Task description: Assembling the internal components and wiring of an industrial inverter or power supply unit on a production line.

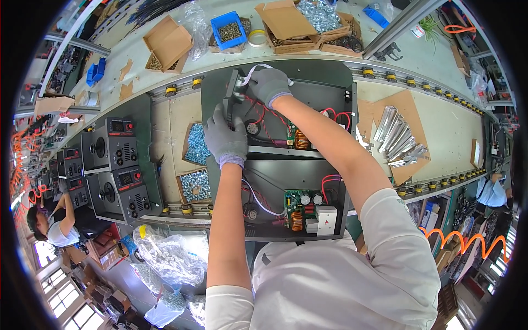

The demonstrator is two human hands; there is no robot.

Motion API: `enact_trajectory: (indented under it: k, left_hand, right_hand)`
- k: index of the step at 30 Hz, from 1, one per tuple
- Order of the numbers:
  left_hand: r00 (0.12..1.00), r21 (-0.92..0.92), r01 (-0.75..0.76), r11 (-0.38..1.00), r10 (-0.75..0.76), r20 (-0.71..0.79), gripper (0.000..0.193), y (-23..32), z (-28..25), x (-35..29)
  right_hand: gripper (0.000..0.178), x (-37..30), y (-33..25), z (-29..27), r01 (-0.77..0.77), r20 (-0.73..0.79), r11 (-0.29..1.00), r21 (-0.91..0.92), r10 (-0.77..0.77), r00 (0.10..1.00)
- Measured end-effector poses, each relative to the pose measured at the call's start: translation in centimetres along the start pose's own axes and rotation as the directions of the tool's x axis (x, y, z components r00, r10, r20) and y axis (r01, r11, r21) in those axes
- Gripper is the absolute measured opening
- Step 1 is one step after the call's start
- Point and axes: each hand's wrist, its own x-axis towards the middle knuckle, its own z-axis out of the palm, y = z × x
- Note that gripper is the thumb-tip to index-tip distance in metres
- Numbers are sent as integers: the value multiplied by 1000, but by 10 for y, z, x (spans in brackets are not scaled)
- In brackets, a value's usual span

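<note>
Both my hands wear grey gloves and work over the far open black metal housing (324, 88). My left hand (226, 136) grips the lower part of a small black panel (234, 91), which stands tilted at the housing's left end. At the panel's inner face, my right hand (268, 86) is closed with its fingers bent around a white cable (257, 67) that loops over it; the fingertips are partly hidden. Below my right forearm lie a green circuit board with a copper coil (301, 138) and red wires (265, 113). A second open housing (264, 171) sits nearer my body, with its own circuit board (297, 206) and white cable (264, 204).
Boxes of screws (196, 144) stand left of the housings. Finished-looking black units with red-lit displays (125, 179) stand farther left. Metal strips (397, 135) lie on cardboard at right. A blue bin (228, 30) and cartons line the back bench. Another person (58, 220) works at far left.
</note>
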Motion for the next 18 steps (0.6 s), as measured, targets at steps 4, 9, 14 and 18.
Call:
enact_trajectory:
  k: [4, 9, 14, 18]
  left_hand:
    - [1000, 18, 4, 1000, -3, -28, 58, -2, 2, -2]
    - [1000, 39, -2, 999, 2, -10, 62, -2, 1, 0]
    - [998, 25, 48, 999, -49, 46, 63, 2, -4, 1]
    - [998, 32, 38, 999, -39, 48, 63, 2, -5, 0]
  right_hand:
    - [22, -3, -2, -1, -9, -31, 997, 81, 11, 999]
    - [22, -3, 3, 1, -1, -74, 990, 142, 12, 997]
    - [23, -3, 5, 7, -6, -92, 973, 233, 28, 995]
    - [22, -8, 6, 26, -31, -146, 904, 427, 103, 984]
